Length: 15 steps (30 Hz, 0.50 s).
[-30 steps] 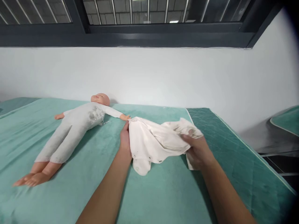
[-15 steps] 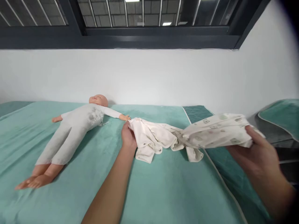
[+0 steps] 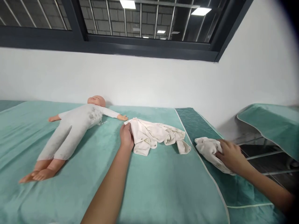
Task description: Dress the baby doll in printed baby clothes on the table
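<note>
My left hand point(image 3: 126, 135) is closed on the left end of a crumpled white patterned garment point(image 3: 161, 133), which lies on the green sheet point(image 3: 158, 186). To the right, my right hand point(image 3: 230, 155) grips a second, bunched white cloth point(image 3: 210, 152) over the darker green cover; its thumb is partly hidden. The two cloths are apart. A doll point(image 3: 77, 124) in a white bodysuit lies on its back left of my left hand, its arms spread and one hand close to the garment.
Behind the bed stands a white wall point(image 3: 140, 81) under a dark window frame point(image 3: 149, 51) with bars. A folded green cover point(image 3: 273, 124) and a metal frame point(image 3: 268, 157) are at the right.
The patterned cloth in my right hand has come away from the garment and moved down onto the darker cover, now bunched. My left hand keeps its grip. The view has tilted slightly.
</note>
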Tool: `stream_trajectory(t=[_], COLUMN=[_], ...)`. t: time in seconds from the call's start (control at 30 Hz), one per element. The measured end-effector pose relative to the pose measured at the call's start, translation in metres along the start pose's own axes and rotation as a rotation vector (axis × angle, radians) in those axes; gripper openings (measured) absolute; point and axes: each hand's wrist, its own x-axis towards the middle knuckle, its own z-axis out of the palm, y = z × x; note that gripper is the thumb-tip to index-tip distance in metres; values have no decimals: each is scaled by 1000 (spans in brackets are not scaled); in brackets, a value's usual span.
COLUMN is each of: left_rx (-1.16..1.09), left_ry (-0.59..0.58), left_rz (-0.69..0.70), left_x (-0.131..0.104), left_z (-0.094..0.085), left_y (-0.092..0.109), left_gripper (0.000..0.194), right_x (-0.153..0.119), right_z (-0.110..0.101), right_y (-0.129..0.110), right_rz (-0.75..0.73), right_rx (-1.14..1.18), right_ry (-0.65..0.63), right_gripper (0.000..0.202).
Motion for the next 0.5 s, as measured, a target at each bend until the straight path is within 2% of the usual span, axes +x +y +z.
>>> stream_trajectory(t=[0.03, 0.1, 0.17, 0.23, 0.3, 0.33, 0.4, 0.47, 0.5], left_rx=[42, 122, 210, 326, 458, 513, 557, 522, 494], left_ry=[-6, 22, 98, 137, 54, -7, -114, -190, -223], left_rz=[11, 50, 183, 395, 514, 502, 362, 143, 23], left_x=[-4, -15, -31, -52, -76, -88, -113, -135, -146], left_z=[-4, -13, -21, -26, -27, -26, -21, -12, -7], left_y=[3, 11, 21, 29, 33, 33, 30, 24, 21], left_gripper=[12, 13, 22, 31, 30, 26, 18, 15, 17], right_x=[-3, -5, -1, 4, 7, 7, 4, -2, -5], right_z=[11, 22, 18, 7, -2, -5, -5, 2, 8], right_y=[12, 28, 32, 17, -14, -35, -81, -124, -142], right_rz=[-61, -107, -117, -154, -243, -296, -360, -443, -538], right_rx=[-17, -43, -52, -53, -54, -56, -73, -86, -108], right_ry=[-61, -103, -51, 28, 54, 49, 3, -140, -242], right_gripper=[29, 26, 30, 38, 46, 50, 51, 46, 44])
